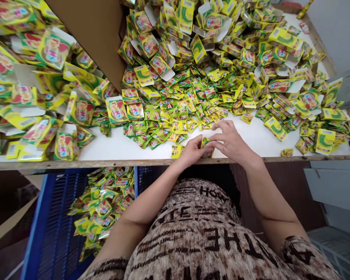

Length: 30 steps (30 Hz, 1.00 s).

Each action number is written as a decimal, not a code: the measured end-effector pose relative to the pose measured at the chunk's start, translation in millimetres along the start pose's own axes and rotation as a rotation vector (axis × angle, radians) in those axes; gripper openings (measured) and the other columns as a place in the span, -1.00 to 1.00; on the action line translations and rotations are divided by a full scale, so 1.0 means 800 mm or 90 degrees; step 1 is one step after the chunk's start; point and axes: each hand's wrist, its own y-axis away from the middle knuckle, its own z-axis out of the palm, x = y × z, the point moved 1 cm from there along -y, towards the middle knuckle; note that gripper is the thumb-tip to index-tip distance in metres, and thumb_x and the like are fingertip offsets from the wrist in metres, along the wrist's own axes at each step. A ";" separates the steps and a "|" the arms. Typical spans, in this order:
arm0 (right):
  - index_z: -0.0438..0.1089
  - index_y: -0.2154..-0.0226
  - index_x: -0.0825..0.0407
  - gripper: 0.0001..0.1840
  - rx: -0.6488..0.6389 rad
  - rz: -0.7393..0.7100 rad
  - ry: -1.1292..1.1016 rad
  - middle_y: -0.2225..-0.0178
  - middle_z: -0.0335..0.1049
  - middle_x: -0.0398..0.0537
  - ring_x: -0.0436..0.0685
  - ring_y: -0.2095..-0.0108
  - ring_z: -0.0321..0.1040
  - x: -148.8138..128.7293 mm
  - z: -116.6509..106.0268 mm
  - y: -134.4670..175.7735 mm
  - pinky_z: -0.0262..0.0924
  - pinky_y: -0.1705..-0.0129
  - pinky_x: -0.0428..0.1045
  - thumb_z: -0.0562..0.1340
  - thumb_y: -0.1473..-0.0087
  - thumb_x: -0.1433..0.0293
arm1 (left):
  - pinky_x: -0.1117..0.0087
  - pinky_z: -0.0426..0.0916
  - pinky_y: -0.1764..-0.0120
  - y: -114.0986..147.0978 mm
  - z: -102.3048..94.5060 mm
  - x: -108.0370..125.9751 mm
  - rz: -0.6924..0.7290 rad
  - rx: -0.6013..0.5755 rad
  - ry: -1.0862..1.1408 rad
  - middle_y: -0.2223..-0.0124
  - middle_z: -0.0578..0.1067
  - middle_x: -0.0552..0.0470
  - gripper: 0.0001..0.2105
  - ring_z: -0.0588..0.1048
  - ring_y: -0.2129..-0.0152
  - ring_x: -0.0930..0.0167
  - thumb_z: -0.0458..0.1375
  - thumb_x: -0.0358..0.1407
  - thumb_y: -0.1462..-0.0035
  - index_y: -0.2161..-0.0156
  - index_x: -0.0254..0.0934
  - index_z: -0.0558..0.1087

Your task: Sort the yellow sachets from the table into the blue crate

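Observation:
At the front edge of the table, my left hand is closed around a small yellow-green candy box, mostly covered by the fingers. Close against its right side is my right hand, fingers bent and spread apart, the lower fingertips at the box. Whether they grip it is hard to see. Just left of my left hand lies a small candy packet. Beyond both hands spreads a heap of small green and yellow packets, some near the right fingertips.
Printed candy boxes, many with flaps up, pile at the back and left. A brown cardboard panel stands between these piles. Below the table's wooden edge, a blue crate holds filled-looking boxes or packets.

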 end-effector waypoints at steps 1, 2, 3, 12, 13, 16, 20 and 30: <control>0.61 0.31 -0.09 -0.82 -0.029 -0.007 0.013 -0.03 0.37 0.07 0.39 -0.13 0.13 -0.001 0.002 -0.001 0.15 -0.09 0.33 0.37 -0.06 0.18 | 0.42 0.33 0.25 0.000 0.000 -0.001 0.005 -0.002 0.006 0.32 0.50 0.08 -0.70 0.41 0.37 0.43 0.31 -0.16 -0.01 0.20 -0.31 0.47; 0.61 0.28 -0.09 -0.76 -0.054 -0.006 0.027 -0.09 0.35 0.09 0.45 -0.19 0.07 -0.002 0.003 -0.001 0.13 -0.11 0.37 0.40 -0.01 0.15 | 0.40 0.34 0.22 0.000 0.000 -0.002 0.012 -0.002 0.007 0.29 0.52 0.07 -0.70 0.43 0.34 0.42 0.30 -0.17 -0.02 0.17 -0.31 0.48; 0.61 0.27 -0.09 -0.71 -0.073 0.000 0.037 -0.13 0.33 0.10 0.49 -0.22 0.03 -0.003 0.004 -0.001 0.11 -0.11 0.41 0.43 0.04 0.12 | 0.39 0.35 0.18 0.000 0.000 -0.003 0.019 0.001 0.001 0.26 0.53 0.05 -0.69 0.45 0.30 0.39 0.30 -0.18 -0.02 0.15 -0.31 0.48; 0.57 0.18 -0.08 -0.76 0.160 0.254 -0.393 0.19 0.53 -0.03 0.14 0.21 0.44 0.009 0.010 0.027 0.37 0.21 0.08 0.34 -0.09 0.21 | 0.27 0.31 -0.10 0.007 -0.001 0.014 -0.001 -0.024 0.030 -0.01 0.56 -0.03 -0.62 0.47 0.00 0.26 0.21 -0.07 -0.14 0.02 -0.26 0.52; 0.56 0.22 -0.04 -0.75 0.200 0.325 -0.474 0.32 0.52 -0.06 0.08 0.36 0.42 0.011 0.015 0.033 0.33 0.36 0.01 0.36 -0.06 0.19 | 0.26 0.30 -0.12 0.008 -0.002 0.017 -0.018 -0.031 0.064 -0.04 0.56 -0.04 -0.62 0.46 -0.04 0.25 0.16 -0.05 -0.18 0.01 -0.25 0.52; 0.52 0.38 0.02 -0.73 0.179 0.453 -0.681 0.56 0.37 -0.20 -0.05 0.60 0.22 0.009 0.034 0.043 0.11 0.58 -0.10 0.44 0.11 0.19 | 0.23 0.30 -0.13 0.009 -0.001 0.024 -0.106 -0.069 0.178 0.00 0.59 -0.05 -0.67 0.48 -0.03 0.24 0.19 -0.11 -0.14 0.07 -0.26 0.56; 0.49 0.44 0.02 -0.78 0.079 0.489 -0.766 0.55 0.34 -0.24 -0.15 0.65 0.03 -0.002 0.044 0.037 -0.15 0.66 -0.16 0.45 0.20 0.32 | 0.24 0.36 -0.03 0.006 0.007 0.031 -0.171 -0.032 0.253 0.12 0.63 -0.01 -0.68 0.54 0.11 0.29 0.24 -0.38 0.09 0.14 -0.25 0.59; 0.64 0.27 -0.06 -0.77 0.165 0.347 -0.670 0.26 0.52 -0.08 -0.07 0.52 0.27 0.005 0.035 0.032 0.25 0.53 -0.07 0.37 -0.05 0.19 | 0.29 0.40 0.03 0.002 0.001 0.024 -0.031 0.114 0.170 0.19 0.64 -0.03 -0.74 0.56 0.21 0.35 0.40 -0.24 0.07 0.21 -0.24 0.64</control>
